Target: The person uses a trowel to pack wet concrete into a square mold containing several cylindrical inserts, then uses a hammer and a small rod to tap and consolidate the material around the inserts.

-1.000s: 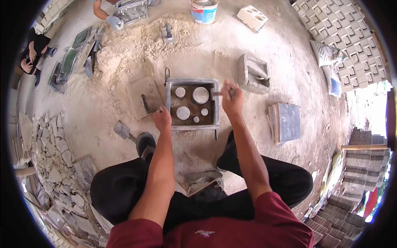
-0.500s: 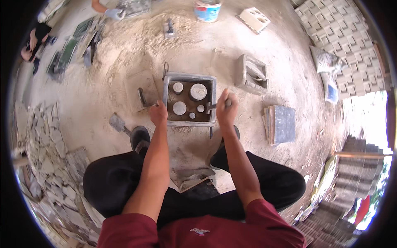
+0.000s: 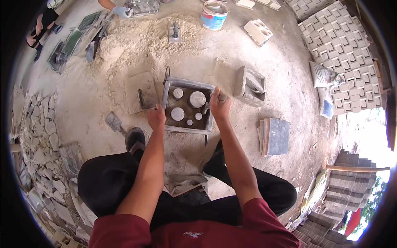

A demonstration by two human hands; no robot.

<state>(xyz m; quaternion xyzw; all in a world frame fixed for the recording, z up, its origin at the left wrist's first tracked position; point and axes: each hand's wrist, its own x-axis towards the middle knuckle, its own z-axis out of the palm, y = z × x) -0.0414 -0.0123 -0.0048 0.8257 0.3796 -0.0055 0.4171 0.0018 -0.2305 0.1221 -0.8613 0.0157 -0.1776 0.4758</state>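
Observation:
A square grey metal mould (image 3: 187, 130) stands on the floor in front of me. Inside it, several round grey cylinders (image 3: 197, 99) of different widths rise from a sandy-brown fill. At its left wall my left hand (image 3: 156, 117) is closed around a short dark bar, apparently the mould's handle. My right hand (image 3: 220, 106) is wrapped round a similar bar at the right wall; its rounded end shows beside the fingers. Just left of the mould, a flat plate with an upright handle (image 3: 141, 98) lies near my left hand.
Right of the mould are a grey open box (image 3: 250, 87) and stacked flat boards (image 3: 276, 137). A small spatula (image 3: 114, 122) lies by my left shoe. Farther off are a sand heap (image 3: 128, 45), a bucket (image 3: 214, 20) and stacked blocks (image 3: 335, 45). Another person's gloved hand (image 3: 123, 11) works at the far left.
The view has tilted and turned slightly, showing more of the far floor. My right hand has come closer to the mould's right wall. Both hands stay closed.

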